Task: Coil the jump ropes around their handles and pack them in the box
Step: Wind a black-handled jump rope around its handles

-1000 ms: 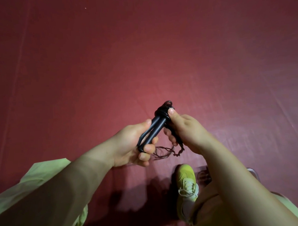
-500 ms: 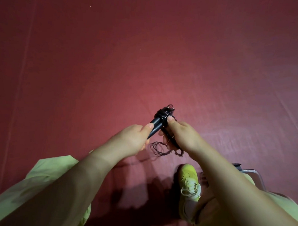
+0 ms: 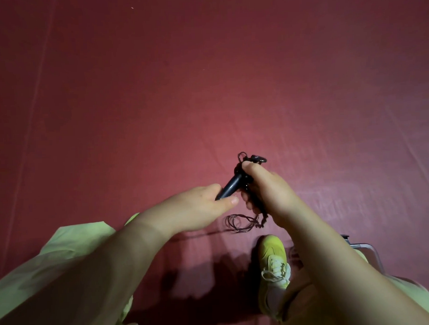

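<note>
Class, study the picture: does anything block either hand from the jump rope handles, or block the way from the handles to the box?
Nothing blocks the hands: the left hand and the right hand already hold the black handles, with loose rope hanging below. The box is not in view, so that path cannot be judged.

Left hand point(image 3: 198, 209) covers the lower end of the black handles point(image 3: 230, 187); right hand point(image 3: 265, 192) hides most of the rope coil point(image 3: 242, 162). Metal frame point(image 3: 372, 251) mostly behind right arm, unidentifiable. Shoe point(image 3: 272, 257) heel hidden by the leg.
</note>
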Tool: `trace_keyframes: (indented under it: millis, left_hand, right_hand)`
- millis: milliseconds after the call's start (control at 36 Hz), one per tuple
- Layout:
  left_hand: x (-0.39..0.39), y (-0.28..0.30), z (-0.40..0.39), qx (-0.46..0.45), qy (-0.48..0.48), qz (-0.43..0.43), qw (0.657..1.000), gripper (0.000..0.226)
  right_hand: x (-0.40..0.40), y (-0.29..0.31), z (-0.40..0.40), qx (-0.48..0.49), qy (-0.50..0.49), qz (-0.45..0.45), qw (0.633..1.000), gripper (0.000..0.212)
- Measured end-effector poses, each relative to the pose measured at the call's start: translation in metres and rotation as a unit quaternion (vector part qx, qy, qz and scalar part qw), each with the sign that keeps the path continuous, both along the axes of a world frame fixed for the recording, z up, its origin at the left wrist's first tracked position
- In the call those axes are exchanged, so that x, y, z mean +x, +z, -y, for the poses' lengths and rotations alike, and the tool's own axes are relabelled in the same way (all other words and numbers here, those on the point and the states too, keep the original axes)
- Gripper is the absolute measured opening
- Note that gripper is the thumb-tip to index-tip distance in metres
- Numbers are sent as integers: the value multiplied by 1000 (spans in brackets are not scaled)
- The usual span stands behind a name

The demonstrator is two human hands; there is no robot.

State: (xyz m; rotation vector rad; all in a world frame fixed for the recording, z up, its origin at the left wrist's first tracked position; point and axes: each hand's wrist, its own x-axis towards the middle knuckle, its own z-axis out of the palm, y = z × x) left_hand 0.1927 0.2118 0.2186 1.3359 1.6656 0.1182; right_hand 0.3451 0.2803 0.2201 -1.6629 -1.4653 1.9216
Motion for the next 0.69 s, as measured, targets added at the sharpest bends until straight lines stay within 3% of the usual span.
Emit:
trace_keyframes:
  millis: [83, 222, 278, 361, 417, 556, 611, 694]
  left_hand:
    - [2, -4, -1, -31, 52, 152, 987, 35]
    - [6, 5, 1, -92, 128, 402, 902, 29]
    - [5, 7, 3, -123, 176, 495, 842, 37]
    - [8, 12, 4, -189, 190, 655, 707, 45]
    - [14, 16, 4, -203, 207, 684, 670, 52]
    - [28, 25, 1, -231, 242, 678, 655, 51]
    - [24, 28, -2, -232, 244, 648, 683, 49]
    - [14, 32, -6, -215, 246, 582, 745, 41]
  right_hand:
    - [0, 5, -1, 72, 10, -22, 997, 40]
    - [0, 10, -1, 105, 28, -73, 991, 38]
    - [1, 10, -5, 100, 21, -108, 989, 48]
    - [5, 9, -8, 75, 24, -176, 981, 56]
    - [7, 11, -7, 59, 41, -212, 975, 54]
    - [12, 8, -7, 84, 75, -217, 970, 43]
    - [14, 8, -9, 88, 105, -216, 967, 50]
    - [14, 13, -11, 110, 134, -186, 967, 80]
